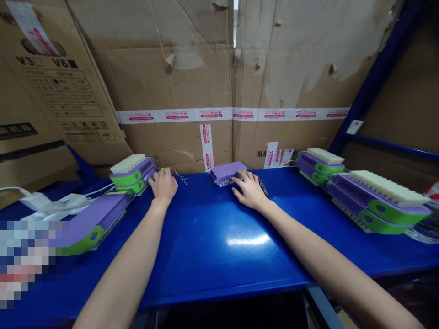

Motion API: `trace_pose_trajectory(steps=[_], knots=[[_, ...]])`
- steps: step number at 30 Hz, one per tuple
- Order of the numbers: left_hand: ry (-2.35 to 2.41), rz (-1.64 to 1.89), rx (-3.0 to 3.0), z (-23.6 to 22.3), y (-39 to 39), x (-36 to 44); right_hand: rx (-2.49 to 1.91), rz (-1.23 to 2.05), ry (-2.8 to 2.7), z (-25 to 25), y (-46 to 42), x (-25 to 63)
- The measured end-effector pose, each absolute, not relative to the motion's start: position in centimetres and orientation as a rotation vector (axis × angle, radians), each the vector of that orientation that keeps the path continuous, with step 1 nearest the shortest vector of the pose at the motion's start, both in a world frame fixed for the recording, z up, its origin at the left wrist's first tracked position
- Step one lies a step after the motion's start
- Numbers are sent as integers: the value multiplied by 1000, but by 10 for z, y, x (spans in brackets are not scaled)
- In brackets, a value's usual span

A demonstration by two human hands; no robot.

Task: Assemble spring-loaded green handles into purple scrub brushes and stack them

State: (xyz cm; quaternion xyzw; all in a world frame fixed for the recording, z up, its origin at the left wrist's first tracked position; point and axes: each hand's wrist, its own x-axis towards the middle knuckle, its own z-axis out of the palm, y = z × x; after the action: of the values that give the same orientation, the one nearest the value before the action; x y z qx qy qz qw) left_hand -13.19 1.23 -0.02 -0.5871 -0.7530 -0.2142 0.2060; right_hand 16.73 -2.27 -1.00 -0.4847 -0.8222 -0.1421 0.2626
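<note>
My left hand is at the back left of the blue table, its fingers bent forward and a little apart. A small green part shows just beyond its fingertips; the rest is hidden. Close by on its left is a stack of purple and green brushes with cream bristles. A dark coiled cord lies to its right. With fingers spread, my right hand touches the right end of a purple brush, which lies bristles down. A thin dark object lies beside that hand, partly hidden.
Another purple brush lies at the left, near white plugs and cables. Two more brush stacks, one farther back and one nearer, stand at the right. Cardboard walls the back. A blue post rises at right.
</note>
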Motion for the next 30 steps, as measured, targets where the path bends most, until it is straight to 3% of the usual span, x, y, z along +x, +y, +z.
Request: trace_pose_trajectory(steps=[17,30], knots=[[-2237,-535,-1581,7,11,-130,-1311,-394,-2215,-11,-22,167],[-2625,-1595,-1370,8,29,-159,-1330,-372,-2225,-10,-23,167]])
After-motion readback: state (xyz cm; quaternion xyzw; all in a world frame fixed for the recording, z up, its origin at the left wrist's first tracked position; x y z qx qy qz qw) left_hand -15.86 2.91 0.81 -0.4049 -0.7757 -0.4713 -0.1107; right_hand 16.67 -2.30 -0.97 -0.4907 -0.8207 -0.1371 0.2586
